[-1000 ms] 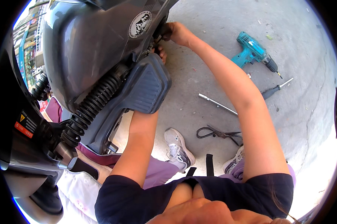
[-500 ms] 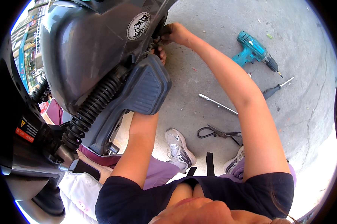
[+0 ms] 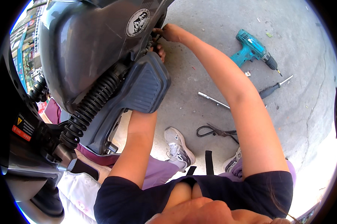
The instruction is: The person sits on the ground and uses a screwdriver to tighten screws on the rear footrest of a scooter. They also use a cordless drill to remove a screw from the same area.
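Note:
A dark grey scooter (image 3: 90, 48) with a round sticker fills the left side. My left forearm passes beneath its ridged black footrest (image 3: 144, 84). Beyond the footrest, the curled fingers of my left hand (image 3: 160, 51) show at the lower edge of the body panel; the rest of that hand is hidden. Just above them, my right hand (image 3: 171, 33) reaches in from the right, fingers pinched together against the panel's edge. Whatever small part lies between the fingers of either hand is too hidden to make out. The two hands are close together.
On the concrete floor to the right lie a teal cordless drill (image 3: 252, 48), a screwdriver (image 3: 272, 90), a metal rod-like tool (image 3: 213, 100) and black-handled scissors (image 3: 215, 130), partly behind my right arm. A black coil spring (image 3: 94, 102) stands beside the footrest. My shoe (image 3: 179, 147) is below.
My right hand has shifted slightly left and its fingers have turned in toward the panel's edge. The left hand stays almost in place. The whole view has shifted slightly.

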The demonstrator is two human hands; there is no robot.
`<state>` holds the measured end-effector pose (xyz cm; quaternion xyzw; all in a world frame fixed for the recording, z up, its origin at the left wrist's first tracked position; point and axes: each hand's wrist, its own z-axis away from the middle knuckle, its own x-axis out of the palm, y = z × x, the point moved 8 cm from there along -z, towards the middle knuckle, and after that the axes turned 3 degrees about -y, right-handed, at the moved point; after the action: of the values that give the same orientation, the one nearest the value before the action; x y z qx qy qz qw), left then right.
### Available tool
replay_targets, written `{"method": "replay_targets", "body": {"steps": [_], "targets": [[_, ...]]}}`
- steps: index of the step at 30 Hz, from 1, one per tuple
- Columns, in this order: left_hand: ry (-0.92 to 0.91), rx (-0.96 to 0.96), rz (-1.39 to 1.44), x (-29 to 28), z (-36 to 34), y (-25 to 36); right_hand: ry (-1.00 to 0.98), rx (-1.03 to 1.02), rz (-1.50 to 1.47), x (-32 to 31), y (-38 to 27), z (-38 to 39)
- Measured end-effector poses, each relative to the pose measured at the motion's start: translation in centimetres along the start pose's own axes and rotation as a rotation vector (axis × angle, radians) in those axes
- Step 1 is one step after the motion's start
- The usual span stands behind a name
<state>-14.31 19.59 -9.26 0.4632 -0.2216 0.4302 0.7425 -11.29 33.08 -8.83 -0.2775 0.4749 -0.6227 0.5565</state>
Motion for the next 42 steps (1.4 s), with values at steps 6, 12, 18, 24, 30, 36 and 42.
{"method": "replay_targets", "body": {"steps": [6, 12, 18, 24, 30, 36, 42], "targets": [[-0.152, 0.019, 0.006, 1.4, -0.5, 0.0, -0.175, -0.19, -0.59, 0.7, 0.5, 1.2], [-0.093, 0.102, 0.062, 0.9, 0.3, 0.5, -0.16, 0.1, -0.234, 0.3, 0.0, 1.1], [-0.138, 0.07, 0.102, 1.1, -0.8, -0.4, -0.178, 0.015, -0.189, -0.1, 1.2, 0.4], [-0.112, 0.049, 0.103, 0.4, -0.9, -0.4, -0.169, -0.181, -0.441, 0.5, 0.7, 0.1], [-0.024, 0.076, 0.12, 0.6, 0.2, -0.2, -0.153, 0.183, -0.225, 0.3, 1.0, 1.2], [0.207, 0.234, 0.123, -2.8, 0.0, 0.2, -0.179, 0.135, -0.242, 1.1, 1.2, 0.9], [0.167, 0.245, 0.097, -1.8, -0.6, 0.0, -0.07, -0.153, -0.529, 0.6, 0.9, 1.1]]}}
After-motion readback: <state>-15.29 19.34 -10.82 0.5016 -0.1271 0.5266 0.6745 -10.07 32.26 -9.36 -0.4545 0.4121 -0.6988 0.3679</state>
